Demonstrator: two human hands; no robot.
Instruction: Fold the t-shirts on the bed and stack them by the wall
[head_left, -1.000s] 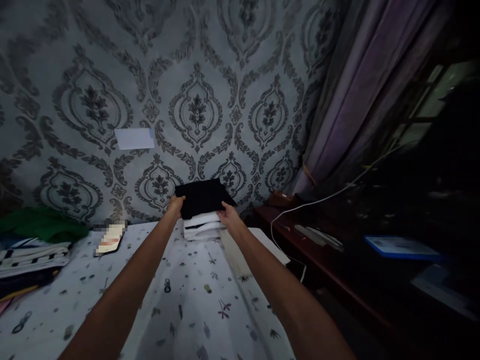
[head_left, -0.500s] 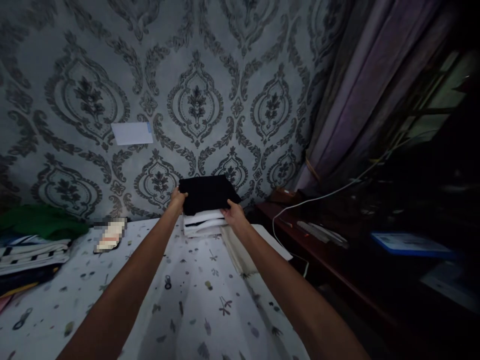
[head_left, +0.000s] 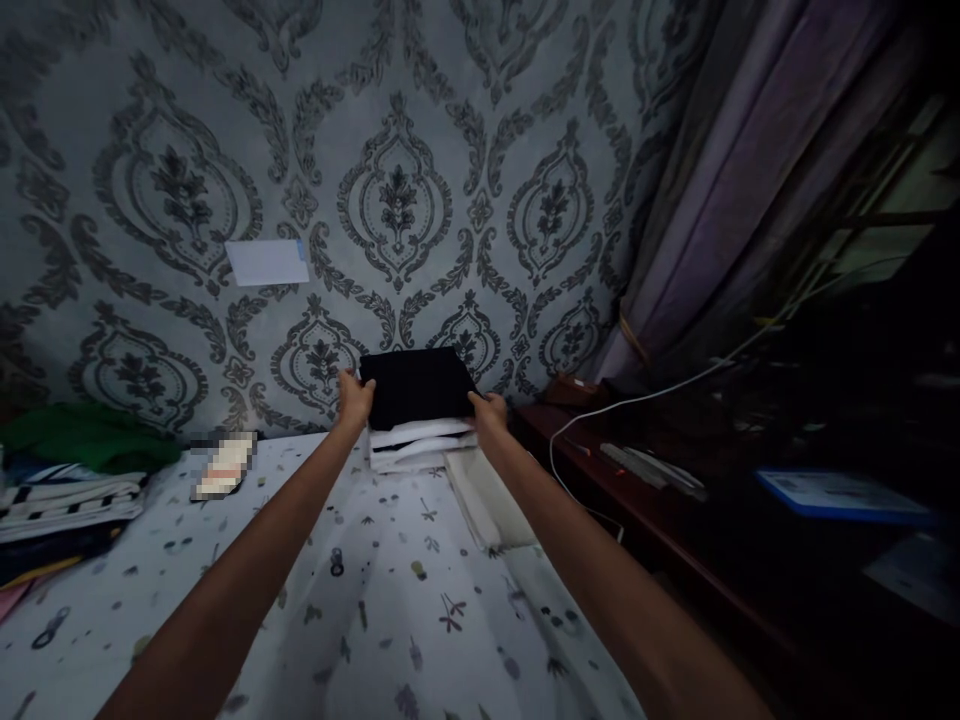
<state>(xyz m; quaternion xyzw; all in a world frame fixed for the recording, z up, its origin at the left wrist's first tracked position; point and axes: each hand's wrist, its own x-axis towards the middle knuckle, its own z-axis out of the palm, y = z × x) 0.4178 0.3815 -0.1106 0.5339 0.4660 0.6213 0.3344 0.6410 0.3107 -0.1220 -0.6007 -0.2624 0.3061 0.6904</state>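
A folded black cloth (head_left: 420,388), perhaps a garment, lies on top of a stack of folded white cloths (head_left: 421,446) against the wall. At its left edge, my left hand (head_left: 355,400) is closed with the thumb over the black fabric. My right hand (head_left: 489,412) pinches the right edge of the same cloth. Under my right forearm, beside the stack, lies a cream folded cloth (head_left: 484,500). All of these rest on a white patterned bedsheet (head_left: 390,600).
Folded clothes (head_left: 75,505) with a green cloth (head_left: 90,437) on top sit at the left. A blurred-out item (head_left: 225,468) lies near the wall. To the right, a dark red table (head_left: 645,510) carries a white cable (head_left: 622,408) and a blue-edged object (head_left: 840,497).
My right hand has shifted right along the black cloth, to its right edge. The cloth lies flatter and squarer on the stack. My left hand still grips the left edge.
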